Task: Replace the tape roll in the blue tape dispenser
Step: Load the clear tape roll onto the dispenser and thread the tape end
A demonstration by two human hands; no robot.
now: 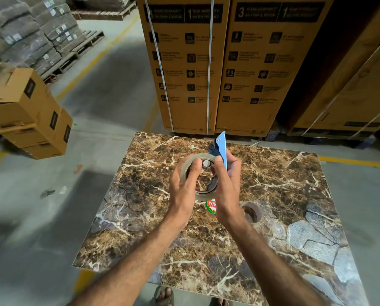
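Above the middle of the marble table (pixel 140 228) I hold the blue tape dispenser (pixel 221 149) upright in my right hand (pixel 227 184), its blue side plate facing right and its tip pointing away from me. My left hand (pixel 184 186) grips a clear tape roll (pixel 185 166) at the dispenser's grey hub (pixel 206 163); whether the roll sits fully on the hub I cannot tell. A red, white and green label (pixel 211 205) shows below the roll. An empty brown cardboard core (pixel 251 212) lies on the table just right of my right wrist.
Tall cardboard cartons (pixel 224 62) stand right behind the table's far edge. Smaller stacked boxes (pixel 30 120) lean at the left on the concrete floor. Wrapped goods on pallets (pixel 30 36) fill the far left. My sandalled feet (pixel 164 297) show under the near edge.
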